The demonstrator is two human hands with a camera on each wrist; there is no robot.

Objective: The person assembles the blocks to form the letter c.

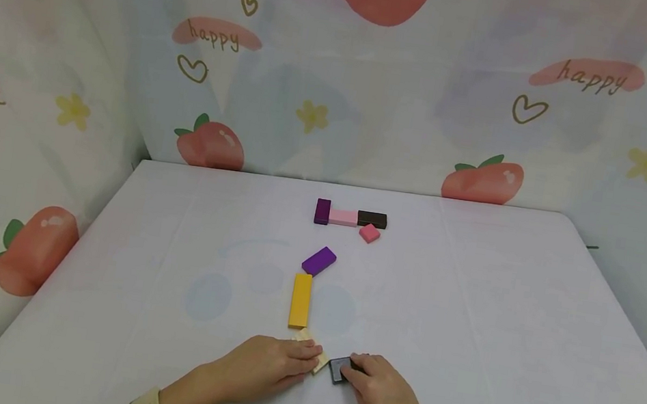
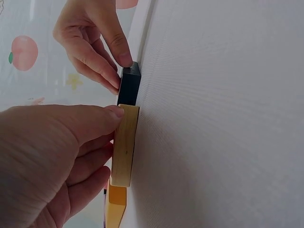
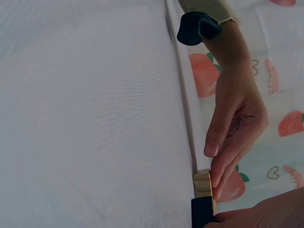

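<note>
In the head view my left hand [image 1: 269, 370] lays its nearly straight fingers over a pale wooden block [image 1: 321, 365] placed slantwise on the table. The left wrist view shows the wooden block's long side [image 2: 124, 147], with the thumb tip overlapping its upper edge. My right hand [image 1: 383, 393] pinches a dark grey block [image 1: 340, 370] between thumb and fingers. That grey block [image 2: 129, 85] stands end-on beside the wooden one. Behind the wooden block lies a long yellow block [image 1: 300, 302], its near end right at the wooden block's far corner.
A purple block [image 1: 318, 261] slants off the yellow block's far end. Farther back, a dark purple block [image 1: 322, 211], a light pink block [image 1: 343, 218] and a black block [image 1: 373, 220] form a row. A small pink block [image 1: 369, 234] sits before the black one. Patterned cloth [image 1: 375, 99] hangs behind the white table.
</note>
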